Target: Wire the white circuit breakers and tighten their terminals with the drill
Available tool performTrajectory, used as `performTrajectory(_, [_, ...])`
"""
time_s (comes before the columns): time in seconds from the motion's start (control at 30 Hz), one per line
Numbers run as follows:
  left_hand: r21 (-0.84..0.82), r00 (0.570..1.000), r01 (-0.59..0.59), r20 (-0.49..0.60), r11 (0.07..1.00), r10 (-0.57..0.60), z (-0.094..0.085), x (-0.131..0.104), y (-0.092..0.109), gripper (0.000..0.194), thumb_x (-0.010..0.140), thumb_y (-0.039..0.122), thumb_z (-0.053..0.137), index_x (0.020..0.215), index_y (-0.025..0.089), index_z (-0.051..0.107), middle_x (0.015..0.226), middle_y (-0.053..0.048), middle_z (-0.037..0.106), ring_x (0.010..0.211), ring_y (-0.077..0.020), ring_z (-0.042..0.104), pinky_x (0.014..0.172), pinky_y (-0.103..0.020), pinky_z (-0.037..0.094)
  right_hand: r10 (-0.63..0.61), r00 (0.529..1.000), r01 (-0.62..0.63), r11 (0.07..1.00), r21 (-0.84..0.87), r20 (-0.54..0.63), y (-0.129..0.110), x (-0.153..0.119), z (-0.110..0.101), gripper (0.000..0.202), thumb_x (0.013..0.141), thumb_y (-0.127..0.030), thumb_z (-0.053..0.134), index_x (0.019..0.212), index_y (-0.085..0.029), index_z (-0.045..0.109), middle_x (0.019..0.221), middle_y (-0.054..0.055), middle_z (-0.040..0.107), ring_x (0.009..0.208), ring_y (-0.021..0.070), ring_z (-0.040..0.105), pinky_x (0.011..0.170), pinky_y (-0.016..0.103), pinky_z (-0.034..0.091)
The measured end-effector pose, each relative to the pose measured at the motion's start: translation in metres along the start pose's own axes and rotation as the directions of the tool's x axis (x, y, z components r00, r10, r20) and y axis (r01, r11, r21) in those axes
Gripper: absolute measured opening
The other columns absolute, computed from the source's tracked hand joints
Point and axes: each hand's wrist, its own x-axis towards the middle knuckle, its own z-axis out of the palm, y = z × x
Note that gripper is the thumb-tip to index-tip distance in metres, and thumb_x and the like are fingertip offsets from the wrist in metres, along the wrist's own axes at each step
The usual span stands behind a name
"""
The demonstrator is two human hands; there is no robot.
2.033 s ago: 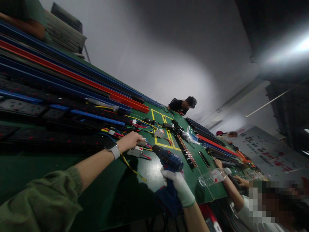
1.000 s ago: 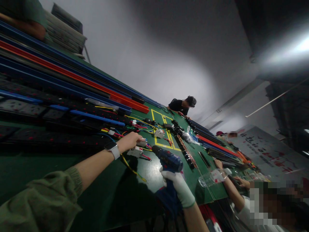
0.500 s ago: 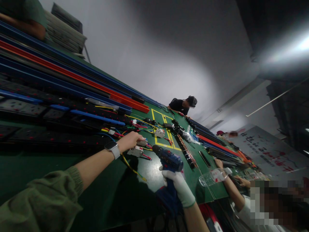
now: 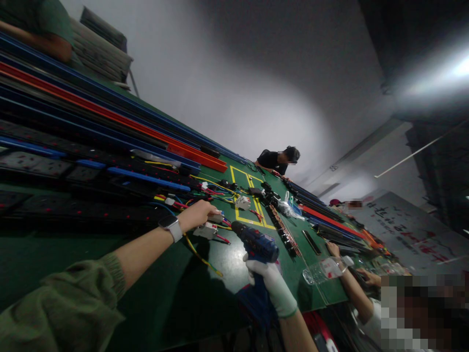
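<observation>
Your left hand (image 4: pixel 196 214) covers most of the small white part (image 4: pixel 217 217) it grips. The drill (image 4: pixel 255 244) handle is hidden by your right hand (image 4: pixel 273 286). The co-worker (image 4: pixel 410 313) is cut off at the frame's lower edge.

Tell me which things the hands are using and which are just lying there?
In use:
left hand on a white breaker
gloved right hand gripping the blue drill

Lying about:
water bottle
second breaker
orange rail
plastic bag
</observation>
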Motion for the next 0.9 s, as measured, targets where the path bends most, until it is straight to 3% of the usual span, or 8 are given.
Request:
performTrajectory(0.1, [0.007, 1.0, -0.005, -0.004, 1.0, 0.005, 0.0007, 0.0003, -0.0011, 0.052, 0.085, 0.006, 0.051, 0.128, 0.026, 0.073, 0.115, -0.008, 0.078, 0.106, -0.0213, 0.072, 0.091, -0.024, 0.048, -0.009, 1.0, 0.009, 1.0, 0.011, -0.001, -0.0001, -0.0023, 0.0006, 0.029, 0.07, -0.03, 0.078, 0.093, -0.016, 0.068, 0.059, -0.004, 0.056, 0.048, 0.0101, 0.049, 0.049, 0.024, 0.036])
performTrajectory(0.27, [-0.012, 1.0, -0.008, -0.006, 1.0, 0.008, 0.002, 0.0009, -0.0026, 0.049, 0.087, 0.008, 0.053, 0.126, 0.027, 0.074, 0.111, -0.008, 0.079, 0.099, -0.0211, 0.074, 0.09, -0.024, 0.048, -0.032, 0.996, 0.031, 0.999, 0.015, 0.084, 0.0014, 0.0001, -0.0028, 0.017, 0.076, -0.028, 0.074, 0.077, -0.016, 0.062, 0.059, -0.003, 0.055, 0.049, 0.0097, 0.048, 0.05, 0.025, 0.035])
performTrajectory(0.47, [0.002, 1.0, -0.012, -0.018, 1.0, 0.012, 0.0009, 0.0001, -0.001, 0.051, 0.086, 0.006, 0.051, 0.127, 0.026, 0.074, 0.113, -0.007, 0.079, 0.103, -0.0205, 0.073, 0.089, -0.023, 0.048, -0.011, 0.998, 0.01, 1.0, 0.01, 0.055, 0.0015, 0.0001, -0.0025, 0.024, 0.075, -0.029, 0.076, 0.092, -0.015, 0.067, 0.06, -0.004, 0.055, 0.049, 0.01, 0.048, 0.051, 0.025, 0.036])
performTrajectory(0.7, [0.002, 1.0, -0.003, -0.006, 1.0, 0.003, 0.0032, 0.0019, -0.0042, 0.058, 0.081, 0.001, 0.05, 0.128, 0.027, 0.073, 0.115, -0.006, 0.079, 0.102, -0.0201, 0.073, 0.091, -0.023, 0.049, -0.045, 0.994, 0.045, 0.999, 0.003, 0.097, -0.002, -0.0027, -0.0004, 0.015, 0.078, -0.026, 0.072, 0.08, -0.015, 0.063, 0.062, -0.003, 0.055, 0.05, 0.0091, 0.048, 0.051, 0.024, 0.036])
performTrajectory(0.9, [-0.013, 1.0, -0.003, -0.016, 1.0, 0.002, 0.0039, 0.0011, -0.0045, 0.057, 0.082, 0.002, 0.051, 0.128, 0.028, 0.073, 0.115, -0.005, 0.079, 0.104, -0.0203, 0.073, 0.092, -0.023, 0.048, -0.019, 0.999, 0.018, 1.0, 0.018, 0.047, 0.0027, -0.001, -0.0037, 0.027, 0.077, -0.029, 0.076, 0.097, -0.015, 0.066, 0.062, -0.004, 0.055, 0.05, 0.0097, 0.049, 0.051, 0.023, 0.038])
